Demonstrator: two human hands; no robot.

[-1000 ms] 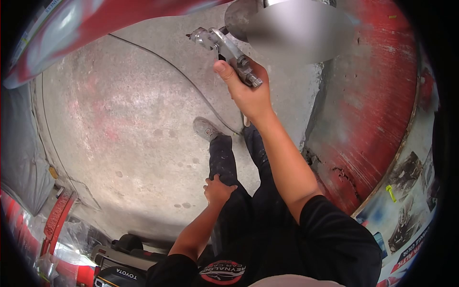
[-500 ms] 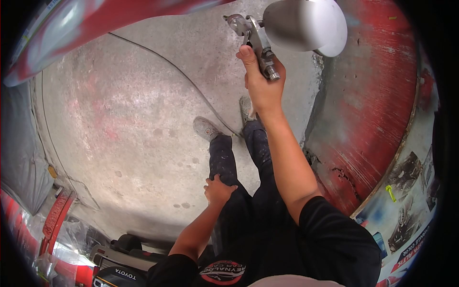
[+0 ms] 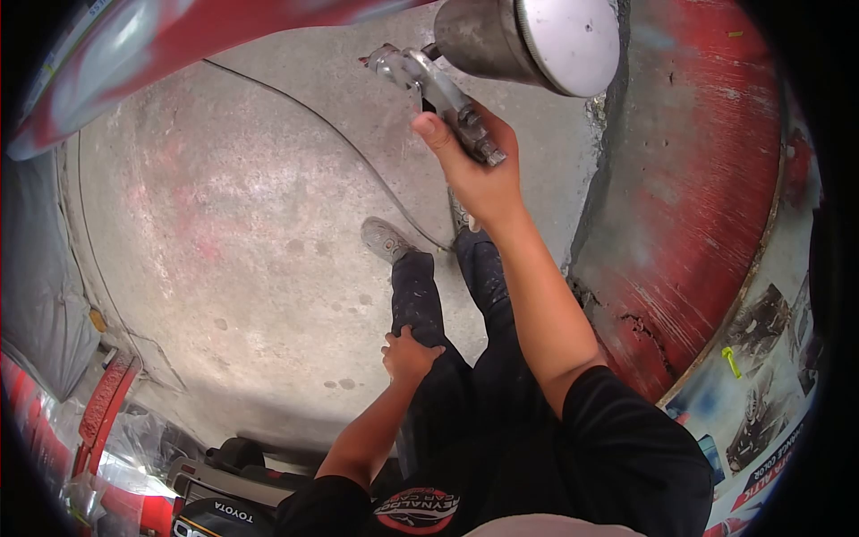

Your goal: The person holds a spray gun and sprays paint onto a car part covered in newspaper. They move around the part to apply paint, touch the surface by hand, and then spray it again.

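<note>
My right hand (image 3: pixel 488 174) is closed around the handle of a metal spray gun (image 3: pixel 443 89), thumb along its near side. The gun's nozzle points left, toward a glossy curved red panel (image 3: pixel 206 45) at the upper left, with a gap between them. A grey paint cup (image 3: pixel 479 45) with a pale round lid (image 3: pixel 573 45) is attached to the gun. The trigger is mostly hidden by my fingers. Resting on my left knee, over the dark trousers (image 3: pixel 416 295), my left hand (image 3: pixel 412 360) has its thumb and fingers apart and holds nothing.
A thin dark hose (image 3: pixel 331 130) runs across the concrete floor (image 3: pixel 242 206) toward my feet. To the right is a scuffed red-painted strip (image 3: pixel 693 197) with cracks. Grey sheeting (image 3: pixel 40 277), a red curved piece (image 3: pixel 107 403) and clear plastic lie at the left.
My right hand and the spray gun have moved left and slightly down. The cup has turned, so more of its lid faces me. My left hand has stayed on the knee.
</note>
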